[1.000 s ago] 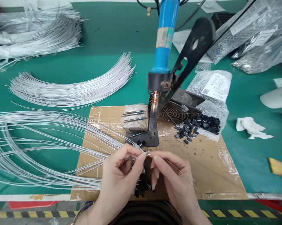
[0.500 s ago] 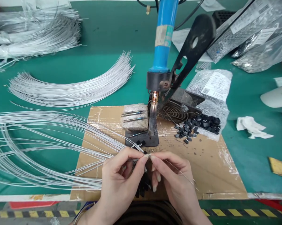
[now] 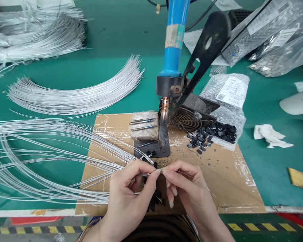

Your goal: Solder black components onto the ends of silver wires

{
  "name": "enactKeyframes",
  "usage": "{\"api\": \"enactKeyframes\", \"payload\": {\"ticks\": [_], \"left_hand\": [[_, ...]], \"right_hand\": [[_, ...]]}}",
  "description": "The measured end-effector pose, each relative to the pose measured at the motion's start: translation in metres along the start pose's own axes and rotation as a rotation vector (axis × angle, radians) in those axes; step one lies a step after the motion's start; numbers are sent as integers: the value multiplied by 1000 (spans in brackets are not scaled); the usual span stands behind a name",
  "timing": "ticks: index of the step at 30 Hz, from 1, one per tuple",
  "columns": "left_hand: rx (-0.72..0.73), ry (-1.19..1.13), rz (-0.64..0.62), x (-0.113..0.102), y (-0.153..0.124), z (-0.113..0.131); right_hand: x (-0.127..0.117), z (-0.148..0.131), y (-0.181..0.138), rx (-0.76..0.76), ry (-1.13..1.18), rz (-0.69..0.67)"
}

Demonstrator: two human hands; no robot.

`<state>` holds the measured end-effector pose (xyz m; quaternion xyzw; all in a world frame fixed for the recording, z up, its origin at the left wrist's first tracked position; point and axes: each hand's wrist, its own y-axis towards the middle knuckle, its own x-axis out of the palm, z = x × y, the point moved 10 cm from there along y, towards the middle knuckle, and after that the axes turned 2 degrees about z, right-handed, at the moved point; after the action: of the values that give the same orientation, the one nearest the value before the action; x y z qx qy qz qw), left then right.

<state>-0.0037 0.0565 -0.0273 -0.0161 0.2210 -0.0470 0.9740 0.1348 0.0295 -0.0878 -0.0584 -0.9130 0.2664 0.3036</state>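
Note:
My left hand (image 3: 133, 191) is closed, thumb and forefinger pinched on the end of a white wire at the middle of the cardboard. My right hand (image 3: 191, 190) pinches close beside it, nearly fingertip to fingertip, on a thin wire (image 3: 204, 185) whose tail runs out over the back of the fingers. What lies exactly between the fingertips is too small to make out. Loose white wires (image 3: 101, 163) fan out to the left behind my left hand, some ending in small black caps (image 3: 155, 164). More black pieces lie partly hidden below my hands.
Ahead, a blue hot-air tool (image 3: 173, 50) hangs nozzle-down in a black stand (image 3: 209, 43). Beside its nozzle sits a wrapped block (image 3: 143, 134) with metal rods. Black caps (image 3: 201, 137) spill from a plastic bag (image 3: 232, 90) at right. A wire bundle (image 3: 75, 97) lies left.
My hands stay pinched together and have shifted very slightly; the right hand has moved a little to the right, and its thin wire tail has shifted with it.

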Motion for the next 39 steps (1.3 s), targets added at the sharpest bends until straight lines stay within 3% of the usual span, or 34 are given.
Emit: {"api": "enactKeyframes", "payload": {"ticks": [12, 21, 39], "left_hand": [[-68, -64, 3, 5, -2, -15], [-39, -50, 26, 4, -5, -13], [-74, -92, 77, 6, -6, -17]], "right_hand": [[-1, -3, -2, 1, -54, -6], [-3, -1, -3, -4, -38, 19], [3, 10, 0, -103, 157, 56]]}}
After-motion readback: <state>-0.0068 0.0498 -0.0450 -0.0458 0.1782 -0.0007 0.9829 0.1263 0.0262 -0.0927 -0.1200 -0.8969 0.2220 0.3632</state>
